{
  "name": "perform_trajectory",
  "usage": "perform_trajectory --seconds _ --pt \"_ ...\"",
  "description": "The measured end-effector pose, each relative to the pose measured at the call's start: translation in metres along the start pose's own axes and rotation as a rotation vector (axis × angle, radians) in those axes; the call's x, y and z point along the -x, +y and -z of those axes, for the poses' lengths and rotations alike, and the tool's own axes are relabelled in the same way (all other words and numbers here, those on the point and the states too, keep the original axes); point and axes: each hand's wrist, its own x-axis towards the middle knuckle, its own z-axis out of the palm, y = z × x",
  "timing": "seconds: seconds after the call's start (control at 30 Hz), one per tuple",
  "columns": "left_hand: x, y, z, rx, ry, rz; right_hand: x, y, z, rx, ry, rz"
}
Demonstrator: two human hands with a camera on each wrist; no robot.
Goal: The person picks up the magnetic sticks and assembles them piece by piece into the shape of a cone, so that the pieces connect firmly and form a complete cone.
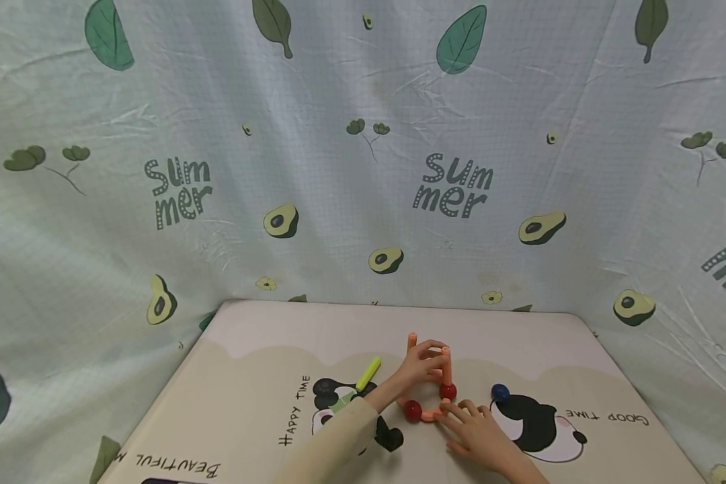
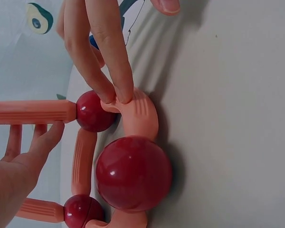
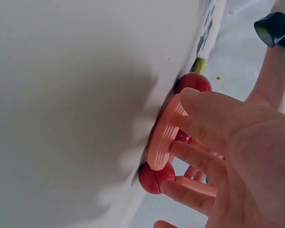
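From the head camera, a small frame of smooth orange plastic rods (image 1: 446, 366) and glossy red balls (image 1: 413, 410) stands near the middle of a cream play mat (image 1: 260, 417) printed with pandas. Two rods rise upright from the mat, long axes vertical; a curved orange piece (image 1: 429, 416) lies flat along the near edge between two red balls. The left hand (image 1: 422, 365) curls its fingers round the upright rods near their tops. The right hand (image 1: 474, 430) lies low on the mat with fingers nearly straight, tips touching the curved piece. A dark blue ball (image 1: 499, 392) sits just beside the frame, and a yellow-green rod (image 1: 368, 374) lies apart on the far side of the left arm. A wrinkled avocado-print cloth (image 1: 218, 168) hangs behind.

At the left wrist, the view is turned sideways. The ribbed curved piece (image 2: 141, 116) arcs between a large shiny red ball (image 2: 133, 173) and a smaller one (image 2: 94, 111); two right fingertips (image 2: 118, 92) press on it. Straight ribbed rods (image 2: 31, 111) run out from the balls. The left thumb (image 2: 45, 145) lies against a rod.

At the right wrist, the right hand (image 3: 237, 152) rests loosely extended fingers on the ridged curved piece (image 3: 164, 137), gripping nothing. Red balls (image 3: 154, 178) cap both its ends, against the matte mat (image 3: 61, 95).
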Motion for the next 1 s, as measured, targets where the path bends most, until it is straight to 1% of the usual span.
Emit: perform_trajectory --seconds 0.1,0.23,0.37,0.57,0.7,0.83,0.93,1.0 --pt "0.0002 0.0013 -0.0007 0.003 -0.015 0.009 0.0001 0.0001 -0.0002 -0.004 0.005 0.001" --pt "0.0007 0.003 -0.0013 0.005 -0.06 0.024 0.0005 0.0005 -0.0004 -0.006 0.01 0.004" --pt "0.0007 0.0035 -0.0024 -0.022 -0.095 0.042 0.0013 0.0007 -0.0006 -0.01 0.016 0.006" --pt "0.0019 0.0039 -0.0019 -0.03 -0.118 0.049 0.002 0.0021 -0.001 -0.023 0.028 0.0" --pt "0.0025 0.0031 -0.0014 -0.009 -0.116 0.026 0.0021 0.0031 -0.0007 -0.048 0.031 -0.012" --pt "0.0028 0.0021 -0.0017 0.028 -0.089 0.003 0.0018 0.0027 0.0004 -0.068 0.019 -0.027" --pt "0.0037 0.001 -0.0015 0.038 -0.071 0.0 0.0013 0.0025 0.0007 -0.077 0.007 -0.037" --pt "0.0046 -0.0002 -0.0005 0.04 -0.069 -0.004 0.0012 0.0029 0.0003 -0.072 0.014 -0.035"
